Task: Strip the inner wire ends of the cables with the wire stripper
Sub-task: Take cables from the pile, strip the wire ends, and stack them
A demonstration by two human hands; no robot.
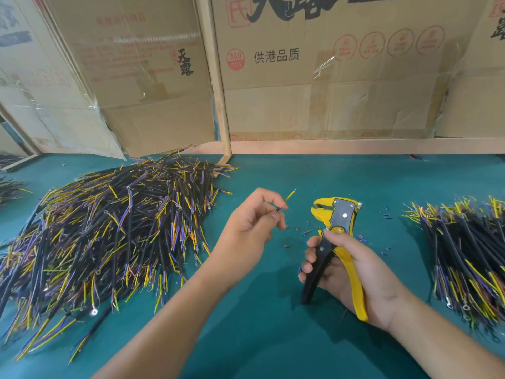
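My left hand pinches a short black cable between thumb and fingers; its yellow inner wire sticks up and to the right past my fingertips. My right hand grips the yellow and black handles of the wire stripper, whose yellow jaws point left toward the cable, a short gap away. Most of the cable's length is hidden inside my left hand.
A big heap of black cables with yellow, blue and purple inner wires lies on the green table at the left. A smaller heap lies at the right. Bits of stripped insulation are scattered between my hands. Cardboard boxes wall the back.
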